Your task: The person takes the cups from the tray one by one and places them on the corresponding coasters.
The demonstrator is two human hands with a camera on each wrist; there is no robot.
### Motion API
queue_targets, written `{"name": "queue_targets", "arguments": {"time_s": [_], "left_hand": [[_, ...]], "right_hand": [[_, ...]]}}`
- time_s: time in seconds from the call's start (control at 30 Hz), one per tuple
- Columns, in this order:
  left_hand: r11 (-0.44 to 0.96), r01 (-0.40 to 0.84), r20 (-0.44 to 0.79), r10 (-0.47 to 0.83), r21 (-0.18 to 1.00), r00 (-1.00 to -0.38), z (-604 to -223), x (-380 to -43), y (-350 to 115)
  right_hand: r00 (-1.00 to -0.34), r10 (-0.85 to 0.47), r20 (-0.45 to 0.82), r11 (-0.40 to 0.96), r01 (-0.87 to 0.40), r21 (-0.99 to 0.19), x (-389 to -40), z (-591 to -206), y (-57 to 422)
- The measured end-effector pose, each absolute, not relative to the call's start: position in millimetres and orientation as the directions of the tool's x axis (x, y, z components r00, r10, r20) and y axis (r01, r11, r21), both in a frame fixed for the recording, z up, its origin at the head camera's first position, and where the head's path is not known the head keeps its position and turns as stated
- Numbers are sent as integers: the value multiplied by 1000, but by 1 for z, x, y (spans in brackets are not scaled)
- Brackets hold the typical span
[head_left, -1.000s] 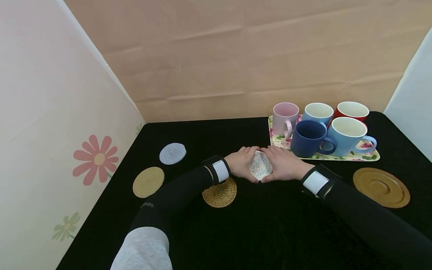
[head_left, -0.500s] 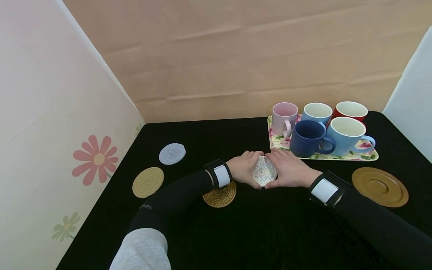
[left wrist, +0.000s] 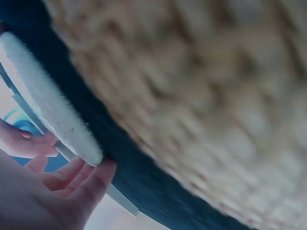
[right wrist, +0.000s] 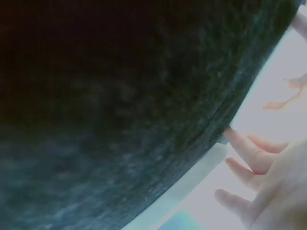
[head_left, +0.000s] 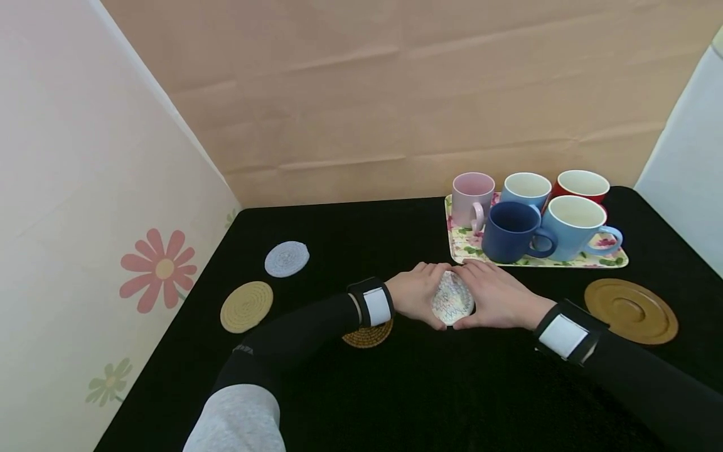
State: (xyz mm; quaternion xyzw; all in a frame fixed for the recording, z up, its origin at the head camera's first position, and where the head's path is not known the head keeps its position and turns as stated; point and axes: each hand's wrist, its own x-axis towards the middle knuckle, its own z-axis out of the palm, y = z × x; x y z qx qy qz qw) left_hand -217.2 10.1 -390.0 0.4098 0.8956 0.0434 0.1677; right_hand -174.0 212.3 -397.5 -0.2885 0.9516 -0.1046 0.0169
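A white, speckled round coaster (head_left: 452, 298) lies between my two hands, in front of the tray. My left hand (head_left: 418, 293) holds its left edge between thumb and fingers. From the other side my right hand (head_left: 499, 295) holds the right edge, and both hands' fingertips and thumbs nearly meet around it. The left wrist view catches the coaster (left wrist: 53, 100) edge-on, with fingertips at its rim. Beneath my left wrist sits a brown woven coaster (head_left: 367, 337), partly hidden. Fingers of my right hand (right wrist: 268, 177) show at the dark cloth in the right wrist view.
Behind my right hand a floral tray (head_left: 460, 248) bears several mugs, a dark blue mug (head_left: 510, 235) nearest. A brown wooden disc (head_left: 629, 311) lies right. On the left are a pale blue coaster (head_left: 287, 258) and a tan coaster (head_left: 246, 306), all on black cloth (head_left: 350, 232).
Both hands have come toward me and a little to the right with the white coaster between them. My left wrist now covers more of the brown woven coaster.
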Motion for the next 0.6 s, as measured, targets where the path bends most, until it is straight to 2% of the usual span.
{"name": "queue_targets", "arguments": {"time_s": [0.2, 0.37, 0.6], "left_hand": [[647, 727, -323, 755, 231, -570, -385, -217, 13], [617, 711, -370, 781, 336, -503, -379, -230, 3], [588, 686, -351, 808, 428, -473, -378, -242, -7]], "right_hand": [[-842, -538, 39, 817, -533, -220, -167, -400, 215], [-856, -516, 19, 828, -505, -246, -166, -402, 215], [-863, -504, 2, 831, -486, -269, -166, -402, 217]]}}
